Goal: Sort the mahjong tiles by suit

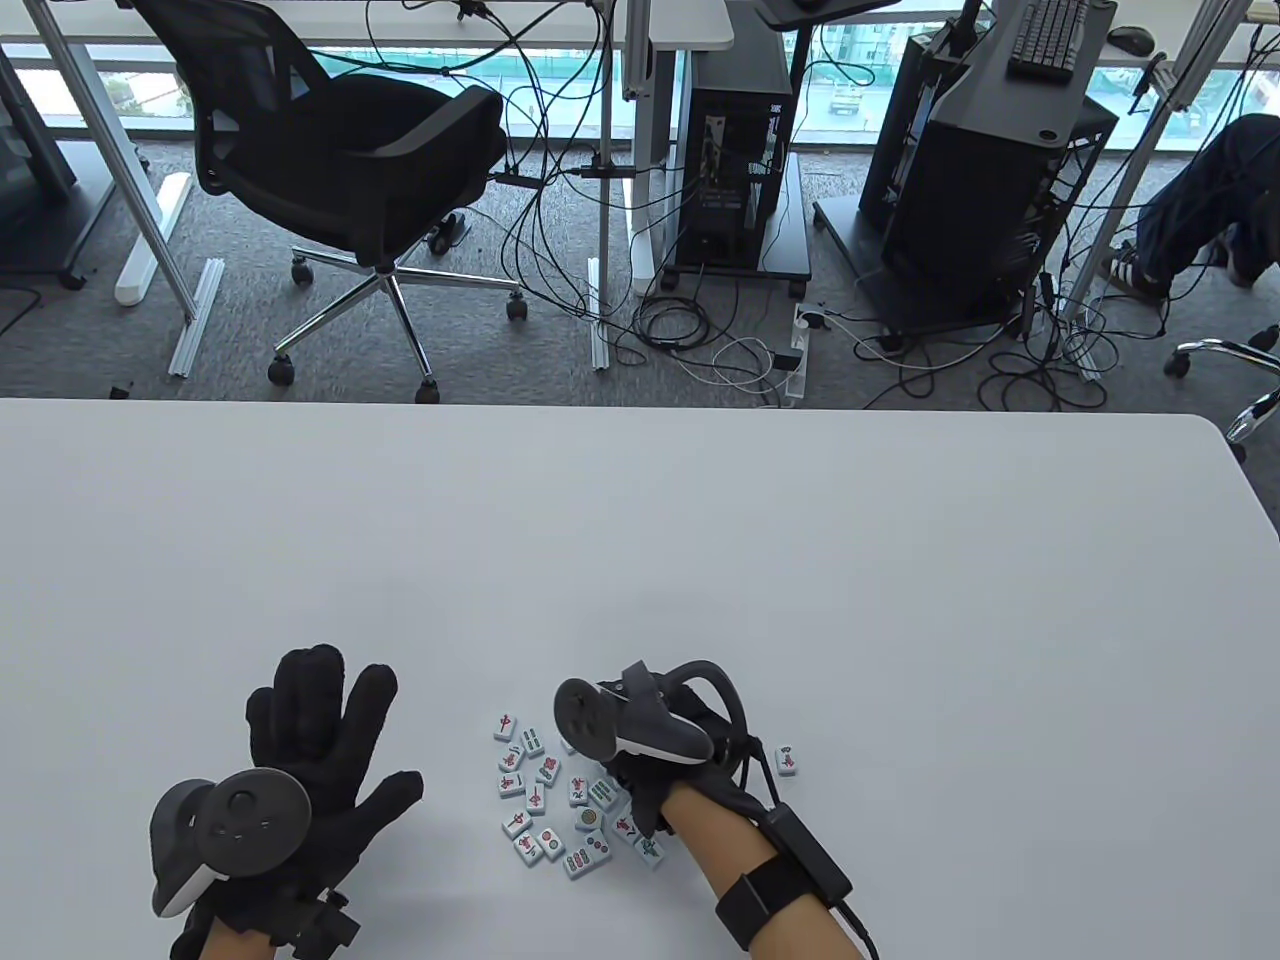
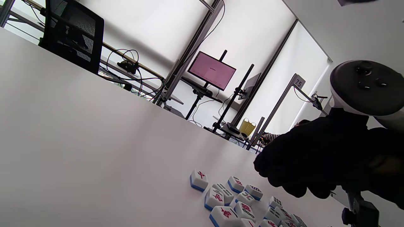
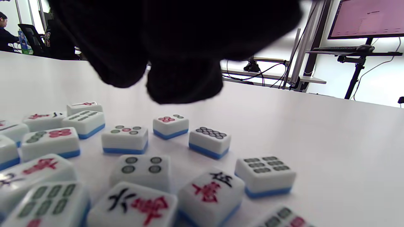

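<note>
My right hand's gloved fingers [image 3: 183,78] hang above a loose cluster of face-up mahjong tiles [image 3: 126,138] on the white table [image 3: 331,132]. Far right, I see a pink monitor [image 3: 367,19].

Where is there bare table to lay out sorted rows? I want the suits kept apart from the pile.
The table is bare beyond the tile cluster toward its far edge, and rightward past the lone tile. The strip between the flat left hand and the cluster is narrow. It is crowded under the right hand, which hovers over the tiles.
</note>
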`<action>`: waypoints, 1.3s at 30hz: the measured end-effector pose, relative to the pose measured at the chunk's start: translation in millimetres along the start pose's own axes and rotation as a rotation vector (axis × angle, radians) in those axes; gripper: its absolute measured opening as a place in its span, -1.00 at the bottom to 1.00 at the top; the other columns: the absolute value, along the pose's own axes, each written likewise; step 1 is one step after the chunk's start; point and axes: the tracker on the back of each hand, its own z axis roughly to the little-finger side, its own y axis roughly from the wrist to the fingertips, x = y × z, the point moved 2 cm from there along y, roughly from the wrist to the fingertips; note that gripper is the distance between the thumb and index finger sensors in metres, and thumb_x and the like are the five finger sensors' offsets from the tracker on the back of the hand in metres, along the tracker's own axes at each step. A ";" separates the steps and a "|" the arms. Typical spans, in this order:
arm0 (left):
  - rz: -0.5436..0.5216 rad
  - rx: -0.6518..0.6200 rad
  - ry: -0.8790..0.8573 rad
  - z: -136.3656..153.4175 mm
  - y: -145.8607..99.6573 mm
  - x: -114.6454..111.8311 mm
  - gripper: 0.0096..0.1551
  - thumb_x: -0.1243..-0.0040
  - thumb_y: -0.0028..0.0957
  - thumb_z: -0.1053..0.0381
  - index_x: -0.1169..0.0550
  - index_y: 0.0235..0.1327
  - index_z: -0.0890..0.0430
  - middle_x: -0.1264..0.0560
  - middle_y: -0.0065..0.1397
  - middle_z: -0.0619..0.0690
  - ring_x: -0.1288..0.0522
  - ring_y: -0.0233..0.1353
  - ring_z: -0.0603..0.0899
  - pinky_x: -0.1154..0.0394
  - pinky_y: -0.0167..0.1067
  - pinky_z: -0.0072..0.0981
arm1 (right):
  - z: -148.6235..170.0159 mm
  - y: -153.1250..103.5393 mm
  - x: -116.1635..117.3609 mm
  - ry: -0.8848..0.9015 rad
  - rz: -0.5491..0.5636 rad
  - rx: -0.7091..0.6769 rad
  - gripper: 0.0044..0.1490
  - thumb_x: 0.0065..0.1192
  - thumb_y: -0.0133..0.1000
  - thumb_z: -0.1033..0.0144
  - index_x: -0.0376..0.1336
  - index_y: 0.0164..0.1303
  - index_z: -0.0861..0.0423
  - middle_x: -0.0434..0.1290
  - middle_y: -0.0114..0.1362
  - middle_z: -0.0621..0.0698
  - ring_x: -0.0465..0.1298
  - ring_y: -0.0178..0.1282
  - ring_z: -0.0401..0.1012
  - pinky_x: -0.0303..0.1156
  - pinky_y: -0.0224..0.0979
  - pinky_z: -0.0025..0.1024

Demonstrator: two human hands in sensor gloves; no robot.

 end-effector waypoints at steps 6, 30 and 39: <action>-0.013 0.002 -0.012 1.1 -0.2 2.2 0.01 0.15 -0.04 -0.60 0.27 0.53 -0.40 0.60 0.56 -0.33 0.65 0.64 0.01 0.60 0.45 0.17 | -36.1 21.0 5.5 0.028 -0.043 -0.026 -0.40 0.42 -0.04 0.10 0.47 0.06 0.23 0.64 -0.34 0.02 0.52 -0.65 -0.26 0.49 -0.57 -0.47; -0.083 0.035 -0.073 11.1 -4.1 17.6 0.01 0.15 -0.04 -0.60 0.26 0.54 -0.39 0.60 0.56 -0.33 0.65 0.64 0.01 0.60 0.45 0.18 | -103.6 34.0 17.3 -0.046 -0.067 -0.221 -0.27 0.43 -0.09 0.01 0.43 0.16 0.22 0.63 -0.36 -0.01 0.50 -0.66 -0.29 0.48 -0.57 -0.48; -0.077 0.030 -0.070 9.4 -3.6 16.7 0.01 0.16 -0.03 -0.60 0.26 0.54 -0.39 0.60 0.56 -0.33 0.65 0.64 0.01 0.60 0.45 0.18 | -112.4 39.5 28.4 -0.122 -0.158 -0.232 -0.29 0.47 -0.08 0.11 0.41 0.15 0.29 0.62 -0.39 -0.02 0.49 -0.69 -0.31 0.48 -0.60 -0.50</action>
